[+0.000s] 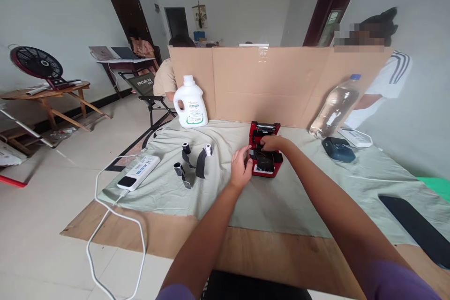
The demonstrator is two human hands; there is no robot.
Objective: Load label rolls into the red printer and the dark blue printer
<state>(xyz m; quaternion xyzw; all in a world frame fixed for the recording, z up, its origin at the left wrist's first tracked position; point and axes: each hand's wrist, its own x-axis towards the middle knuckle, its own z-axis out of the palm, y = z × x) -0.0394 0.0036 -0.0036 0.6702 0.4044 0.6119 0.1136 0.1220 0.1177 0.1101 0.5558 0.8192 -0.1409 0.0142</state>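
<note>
A small red and black machine, which looks like a compact printer (275,168), stands on the cloth with its lid raised; a dark roll (264,163) shows in its front part. My left hand (241,168) is against the left side of the machine, fingers stretched and thumb apart. From the right, my right hand (271,143) reaches into the machine below the raised lid. Its fingers are bent together, and their tips are partly hidden. To the left lie a small black roll (186,148), a white-ended roll (208,150) and another dark roll (178,168), with loose dark strips trailing from them.
A white power strip (138,173) with a looping cable lies left. A white jug (190,103) and a cardboard screen (256,84) stand behind. Rightward are a large clear bottle (335,108), a dark case (338,150) and a black phone (416,227). A person (390,75) is beyond the screen.
</note>
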